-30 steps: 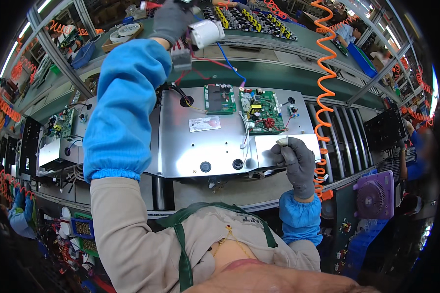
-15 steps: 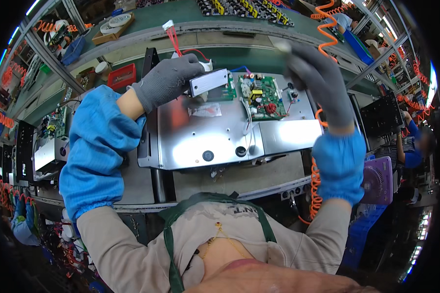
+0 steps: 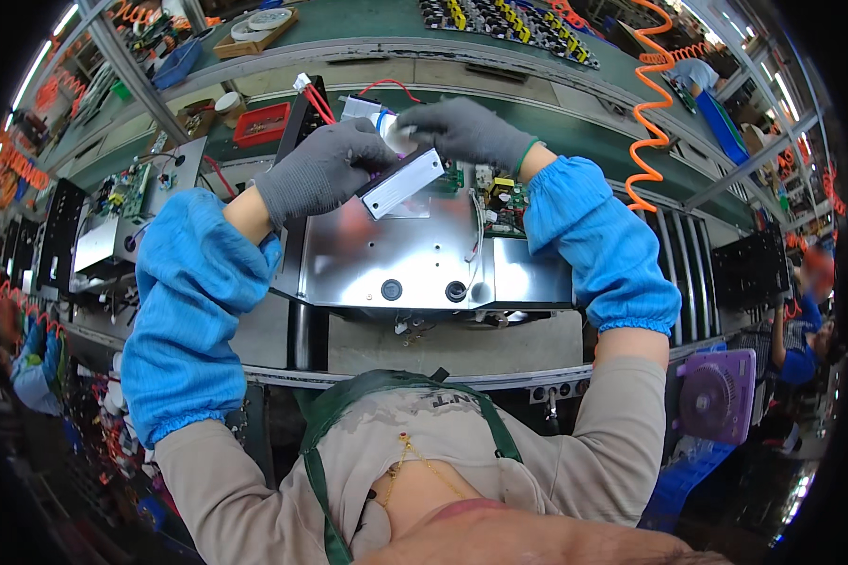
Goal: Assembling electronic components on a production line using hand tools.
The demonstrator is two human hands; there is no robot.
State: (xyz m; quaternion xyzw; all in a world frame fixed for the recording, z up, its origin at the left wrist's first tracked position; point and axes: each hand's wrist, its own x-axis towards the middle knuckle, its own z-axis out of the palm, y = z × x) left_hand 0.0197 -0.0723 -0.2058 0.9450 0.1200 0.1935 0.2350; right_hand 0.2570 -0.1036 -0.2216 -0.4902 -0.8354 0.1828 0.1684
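My left hand (image 3: 325, 171), in a grey knitted glove, grips one end of a silver rectangular metal block (image 3: 403, 185) with small holes near its ends. The block is tilted above a shiny sheet-metal chassis (image 3: 344, 273). From the right, my gloved right hand (image 3: 471, 132) reaches to the back of the block, its fingers drawn together beside a blurred whitish part and blue and purple wires. What they pinch is hard to make out. Red wires with a white connector (image 3: 301, 83) rise behind my left hand. A green circuit board (image 3: 504, 202) lies partly under my right forearm.
A red tray (image 3: 261, 124) stands at the back left. Another chassis with a circuit board (image 3: 127, 198) is at the left. An orange coiled hose (image 3: 643, 141) hangs at the right, above the rollers (image 3: 683, 268). A purple fan (image 3: 716, 395) sits at the lower right.
My right hand has swung left and inward from above the circuit board to the block. The block in my left hand has tilted more steeply. My view has shifted a little.
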